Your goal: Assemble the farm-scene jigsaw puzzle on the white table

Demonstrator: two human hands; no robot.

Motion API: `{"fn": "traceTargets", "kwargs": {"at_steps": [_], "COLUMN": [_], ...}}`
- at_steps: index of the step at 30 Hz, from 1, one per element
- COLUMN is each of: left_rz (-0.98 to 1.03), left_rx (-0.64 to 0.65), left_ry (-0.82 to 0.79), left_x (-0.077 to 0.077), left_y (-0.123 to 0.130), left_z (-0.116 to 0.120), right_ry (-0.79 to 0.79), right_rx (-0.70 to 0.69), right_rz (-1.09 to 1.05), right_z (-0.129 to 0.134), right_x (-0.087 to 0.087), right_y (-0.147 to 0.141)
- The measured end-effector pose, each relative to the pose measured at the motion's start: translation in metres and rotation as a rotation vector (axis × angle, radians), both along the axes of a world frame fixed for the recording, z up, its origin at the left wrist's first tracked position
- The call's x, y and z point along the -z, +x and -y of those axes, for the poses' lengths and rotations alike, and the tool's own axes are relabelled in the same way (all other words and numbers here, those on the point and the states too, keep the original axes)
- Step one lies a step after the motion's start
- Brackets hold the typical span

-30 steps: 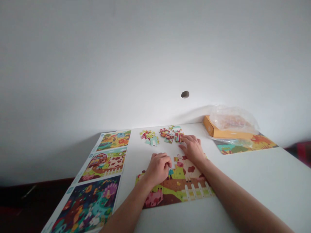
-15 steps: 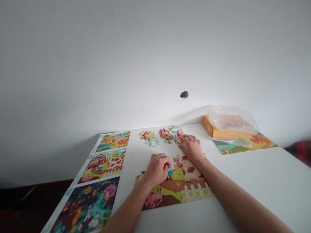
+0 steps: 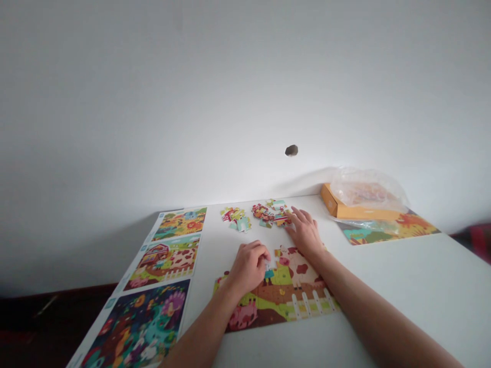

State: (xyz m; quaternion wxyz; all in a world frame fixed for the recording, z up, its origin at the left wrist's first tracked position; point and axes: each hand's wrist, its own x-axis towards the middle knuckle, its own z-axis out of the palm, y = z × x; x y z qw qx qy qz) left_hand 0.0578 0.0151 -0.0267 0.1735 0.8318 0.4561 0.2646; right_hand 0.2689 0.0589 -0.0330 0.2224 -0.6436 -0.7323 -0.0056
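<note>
Noted red-striped puzzle piece (image 3: pixel 281 219), just below and right of frame centre, turned more sideways than a second ago. Found it immediately left of right hand (image 3: pixel 306 234) with spread fingers. Saw left hand (image 3: pixel 250 263) curled over assembled puzzle (image 3: pixel 286 294), lower centre; cannot tell whether holding anything.

The light is soft and grey, its source out of view. The wall (image 3: pixel 230 102) looks brightest low down, behind the far edge of the table (image 3: pixel 414 286), and dims toward the upper corners. A blurred shadow spreads over it by the far left corner; another slants left from the box (image 3: pixel 364 210). The bag (image 3: pixel 364 189) shows pale glare. Past the left edge everything sinks to near-black. Detail on the pieces (image 3: pixel 243 224) is soft, and wide-angle stretching flares the table's near end.
</note>
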Motion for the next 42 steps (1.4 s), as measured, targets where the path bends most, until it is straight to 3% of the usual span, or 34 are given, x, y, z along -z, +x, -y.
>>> {"fn": "traceTargets", "kwargs": {"at_steps": [10,24,26,29,34,42], "left_rz": [0.101,0.144,0.174,0.256,0.242,-0.058], "left_rx": [-0.092,-0.105,-0.117,-0.197,-0.335,-0.378], "left_ry": [0.039,0.04,0.043,0.041,0.047,0.014], "left_x": [0.009,0.008,0.009,0.011,0.012,0.003], "left_y": [-0.003,-0.002,-0.002,-0.002,-0.005,-0.002], "left_z": [-0.006,-0.005,-0.006,-0.009,-0.015,-0.006], "right_ry": [0.003,0.045,0.084,0.106,-0.025,-0.103], "right_rx": [-0.032,-0.065,-0.12,-0.331,-0.658,-0.748], "right_rz": [-0.075,-0.157,-0.205,-0.288,-0.263,-0.191], "right_z": [-0.002,-0.001,0.001,0.008,0.02,0.021], "right_x": [0.001,0.0,-0.002,-0.007,-0.016,-0.016], "right_y": [0.003,-0.001,-0.003,-0.007,-0.013,-0.014]}}
